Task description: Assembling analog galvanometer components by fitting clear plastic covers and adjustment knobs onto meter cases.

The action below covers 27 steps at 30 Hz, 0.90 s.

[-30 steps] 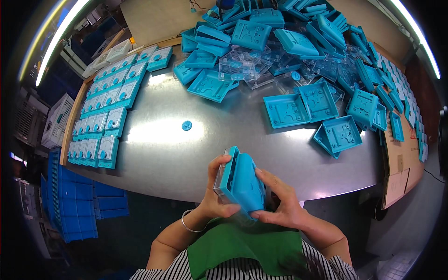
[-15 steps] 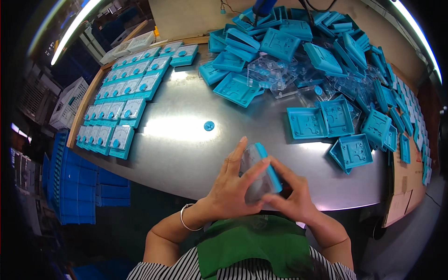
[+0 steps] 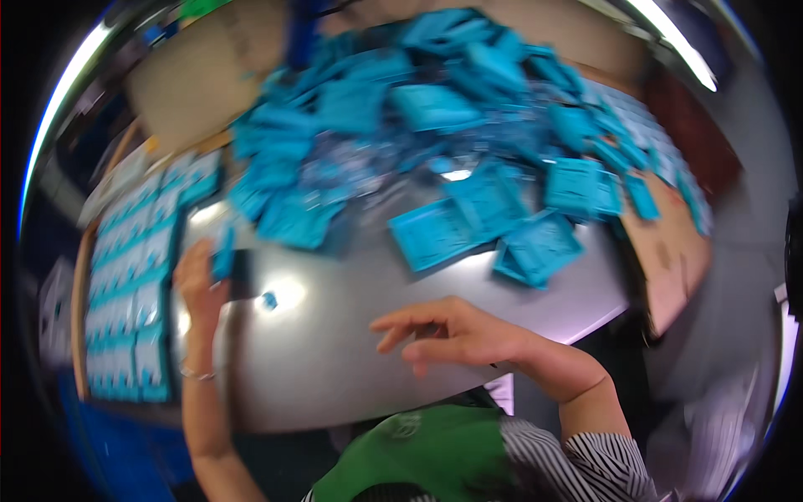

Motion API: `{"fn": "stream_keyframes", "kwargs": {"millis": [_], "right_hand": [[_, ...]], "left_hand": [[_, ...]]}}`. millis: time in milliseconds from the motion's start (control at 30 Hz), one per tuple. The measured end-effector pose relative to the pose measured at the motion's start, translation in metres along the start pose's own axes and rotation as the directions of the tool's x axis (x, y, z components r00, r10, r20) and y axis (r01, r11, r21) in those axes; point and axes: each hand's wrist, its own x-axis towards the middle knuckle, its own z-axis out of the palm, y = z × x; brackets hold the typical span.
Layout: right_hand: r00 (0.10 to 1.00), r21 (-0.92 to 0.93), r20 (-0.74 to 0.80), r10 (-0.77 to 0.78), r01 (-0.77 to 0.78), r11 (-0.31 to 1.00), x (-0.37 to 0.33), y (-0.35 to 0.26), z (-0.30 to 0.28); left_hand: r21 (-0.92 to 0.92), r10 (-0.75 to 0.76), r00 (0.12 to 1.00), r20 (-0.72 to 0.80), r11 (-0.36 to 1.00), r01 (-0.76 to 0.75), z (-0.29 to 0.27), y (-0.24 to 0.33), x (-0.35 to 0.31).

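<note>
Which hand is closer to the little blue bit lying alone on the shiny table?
The left hand. It holds a blue tray just left of the little blue piece. The right hand hovers empty, farther off to the right of it.

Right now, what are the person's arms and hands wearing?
Both hands are bare, no gloves. The left hand has a thin bracelet on its wrist. The right hand wears nothing; a black-and-white striped sleeve starts higher up that arm.
</note>
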Motion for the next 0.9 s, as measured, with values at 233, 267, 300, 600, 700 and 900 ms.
{"fn": "stream_keyframes", "kwargs": {"millis": [233,267,300,600,700,900], "right_hand": [[0.848,-0.205,-0.531,0.007,-0.136,0.969,-0.129,-0.037,-0.083],[0.786,-0.254,-0.617,-0.041,-0.15,0.955,-0.146,-0.042,-0.099],[0.718,-0.303,-0.69,-0.097,-0.165,0.939,-0.161,-0.046,-0.118],[0.087,-0.272,-0.65,-0.755,-0.954,0.124,-0.373,0.007,-0.4],[0.1,-0.096,-0.802,-0.589,-0.995,-0.039,-0.373,0.028,-0.459],[0.041,-0.045,-0.917,-0.396,-0.999,0.001,-0.34,0.002,-0.525]], "left_hand": [[0.072,-0.191,0.931,0.311,0.981,0.177,0.065,-0.094,0.024],[0.069,-0.177,0.935,0.307,0.984,0.164,0.067,-0.11,0.023],[-0.002,-0.204,0.953,0.225,0.978,0.21,0.066,-0.126,0.018],[-0.503,-0.36,0.889,0.282,0.734,0.457,-0.005,0.106,-0.032],[-0.496,-0.271,0.885,0.378,0.749,0.44,-0.044,0.214,-0.039],[-0.484,0.091,0.882,0.463,0.859,0.166,-0.068,0.271,-0.018]]}}
